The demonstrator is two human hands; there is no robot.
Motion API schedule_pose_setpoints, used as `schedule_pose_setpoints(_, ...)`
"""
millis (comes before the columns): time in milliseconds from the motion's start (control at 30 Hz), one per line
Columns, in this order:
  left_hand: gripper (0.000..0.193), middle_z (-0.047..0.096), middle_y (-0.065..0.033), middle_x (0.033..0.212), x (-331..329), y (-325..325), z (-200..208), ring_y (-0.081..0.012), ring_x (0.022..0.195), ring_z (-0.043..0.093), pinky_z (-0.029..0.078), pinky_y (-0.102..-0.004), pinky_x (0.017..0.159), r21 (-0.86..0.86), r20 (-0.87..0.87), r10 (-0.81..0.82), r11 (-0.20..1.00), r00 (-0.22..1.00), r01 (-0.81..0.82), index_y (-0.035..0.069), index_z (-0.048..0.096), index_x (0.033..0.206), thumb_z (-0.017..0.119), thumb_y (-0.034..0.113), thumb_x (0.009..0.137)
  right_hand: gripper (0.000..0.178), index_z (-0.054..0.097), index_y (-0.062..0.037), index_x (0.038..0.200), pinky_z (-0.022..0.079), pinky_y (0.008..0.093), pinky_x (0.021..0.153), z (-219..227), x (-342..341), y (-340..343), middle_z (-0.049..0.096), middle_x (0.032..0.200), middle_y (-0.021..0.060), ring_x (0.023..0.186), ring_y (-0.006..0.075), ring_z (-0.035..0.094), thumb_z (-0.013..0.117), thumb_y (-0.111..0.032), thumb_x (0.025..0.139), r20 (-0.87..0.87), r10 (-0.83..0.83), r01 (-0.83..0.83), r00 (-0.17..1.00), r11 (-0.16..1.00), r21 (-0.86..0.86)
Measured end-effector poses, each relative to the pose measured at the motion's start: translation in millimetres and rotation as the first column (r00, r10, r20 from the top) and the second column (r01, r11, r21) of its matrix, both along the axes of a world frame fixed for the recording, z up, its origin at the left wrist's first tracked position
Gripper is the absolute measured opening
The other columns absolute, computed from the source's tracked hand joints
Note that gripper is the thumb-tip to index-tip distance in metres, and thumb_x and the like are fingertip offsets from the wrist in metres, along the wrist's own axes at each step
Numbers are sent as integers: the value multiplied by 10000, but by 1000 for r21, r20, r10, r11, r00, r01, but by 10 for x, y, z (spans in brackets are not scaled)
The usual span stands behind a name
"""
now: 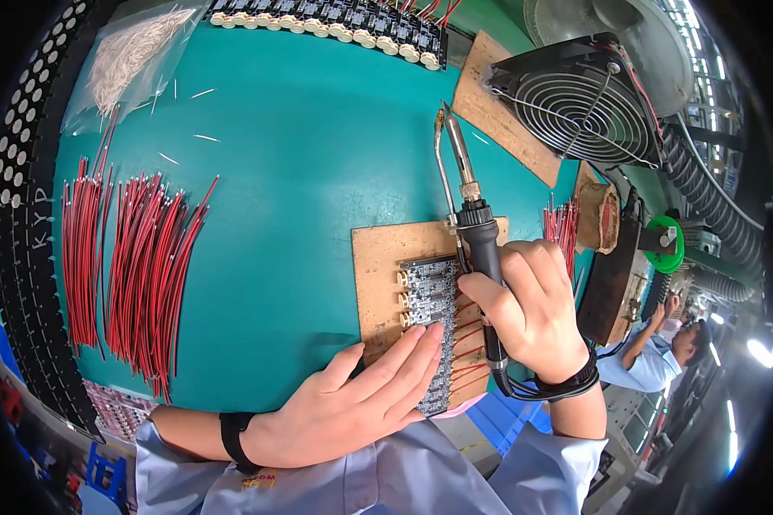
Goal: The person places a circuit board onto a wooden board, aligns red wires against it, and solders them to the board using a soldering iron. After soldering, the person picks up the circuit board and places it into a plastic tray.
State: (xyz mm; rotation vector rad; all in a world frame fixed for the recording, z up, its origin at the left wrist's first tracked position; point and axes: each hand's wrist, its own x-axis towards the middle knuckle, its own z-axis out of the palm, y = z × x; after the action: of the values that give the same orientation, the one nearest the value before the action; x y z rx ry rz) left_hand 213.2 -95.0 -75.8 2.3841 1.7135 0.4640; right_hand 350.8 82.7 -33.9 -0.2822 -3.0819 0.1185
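Note:
My right hand [532,305] is closed round the black handle of a soldering iron [481,236], whose metal tip points up and away over the green mat. A thin bent metal tube runs alongside the iron's shaft, and its black cable loops at my wrist. My left hand [361,399] lies flat, fingers stretched out, on a strip of joined circuit boards [429,296]. Small round pale parts line the strip's left edge, and red wires [468,348] leave its right edge. Beneath the strip is a brown board [378,253]. My left fingers cover part of the strip.
Bundles of red wires [150,275] lie at left, near a bag of pale thin pieces [133,56]. More circuit boards [343,26] line the far edge. A caged fan [584,112] stands far right, above a green spool [664,243]. Another person [653,352] sits beyond.

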Motion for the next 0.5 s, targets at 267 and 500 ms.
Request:
schedule_pose_setpoints(267, 560, 472, -31, 1360, -9, -1, -10, -127, 1258, 419, 207, -423, 1002, 2, 12, -11, 1000, 1000, 11, 111, 570, 1181, 505, 546, 834, 289, 523, -130, 975, 436, 372, 704, 23, -30, -2, 498, 800, 58, 765, 228, 516, 611, -118, 701, 14, 8, -8, 1000, 1000, 26)
schedule_pose_setpoints(500, 556, 472, -28, 1361, -4, 2, -12, -125, 1260, 416, 207, -420, 1001, -3, 21, -5, 1000, 1000, 5, 113, 575, 1172, 510, 547, 830, 416, 536, -111, 1039, 429, 343, 727, 202, 48, -23, 518, 823, 58, 770, 232, 535, 708, -189, 668, -66, -83, 86, 994, 995, 43)
